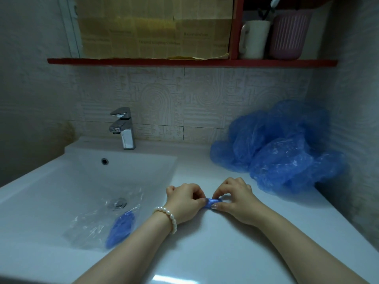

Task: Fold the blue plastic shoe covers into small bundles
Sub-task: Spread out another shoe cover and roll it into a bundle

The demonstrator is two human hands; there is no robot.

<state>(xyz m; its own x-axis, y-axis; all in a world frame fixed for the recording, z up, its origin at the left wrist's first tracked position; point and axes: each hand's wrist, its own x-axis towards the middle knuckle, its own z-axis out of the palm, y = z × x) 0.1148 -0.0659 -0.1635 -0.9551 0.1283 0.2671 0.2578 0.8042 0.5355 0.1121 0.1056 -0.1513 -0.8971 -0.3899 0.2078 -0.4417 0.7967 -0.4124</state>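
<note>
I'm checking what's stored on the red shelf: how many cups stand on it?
2: a white mug and a ribbed pink cup touching its right side, both in the shelf's right compartment.

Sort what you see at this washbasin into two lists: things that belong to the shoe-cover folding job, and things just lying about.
Part of the job:
- small blue bundle, pinched by left hand and right hand
- heap of unfolded blue shoe covers
- clear bag in the sink, with blue covers inside

Just lying about:
- tap
- white mug
- pink cup
- toothbrush
</note>
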